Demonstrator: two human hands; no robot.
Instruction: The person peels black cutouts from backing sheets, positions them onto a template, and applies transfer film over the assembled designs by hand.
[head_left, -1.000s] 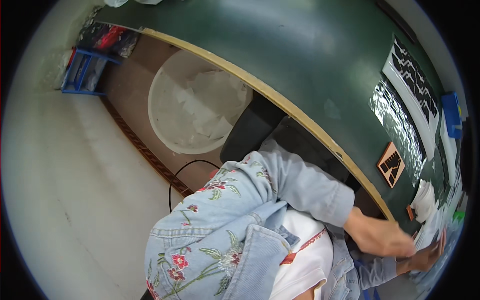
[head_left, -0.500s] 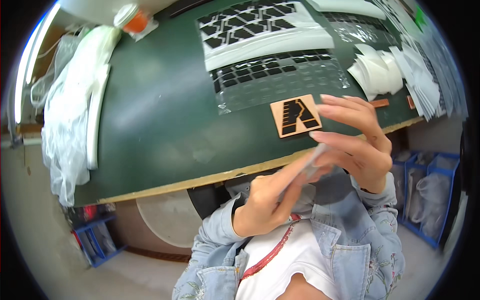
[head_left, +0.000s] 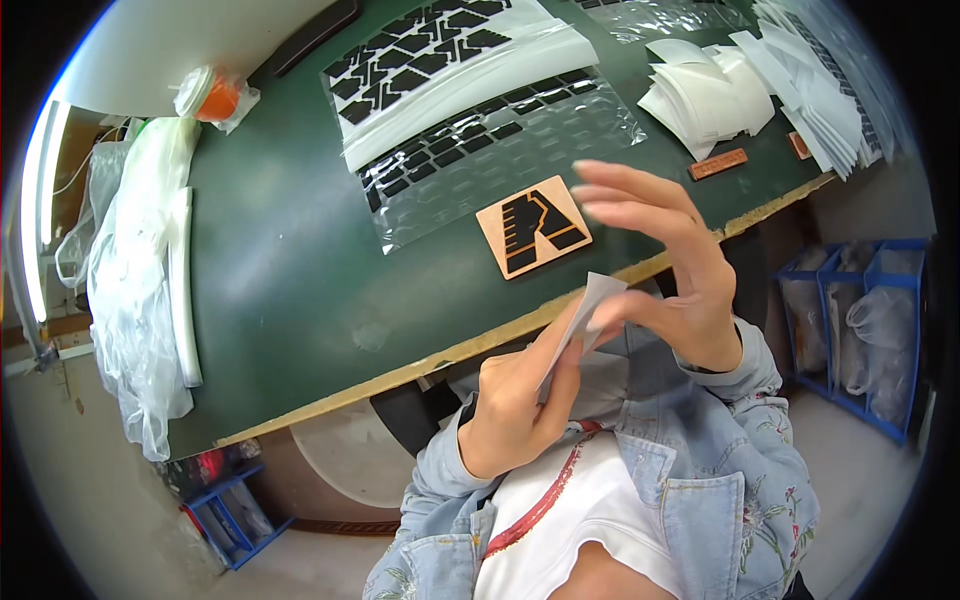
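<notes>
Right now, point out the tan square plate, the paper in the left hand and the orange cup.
Tan square plate (head_left: 535,228), head view, middle of its patterned face.
Paper (head_left: 594,299), head view, near its upper end.
Orange cup (head_left: 219,100), head view, its orange side.

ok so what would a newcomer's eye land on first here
Probably the tan block with black shapes, near the front edge of the green table. Next, the pale slip pinched in the left hand, by that edge. Then the orange cup toward the table's back left.
</notes>
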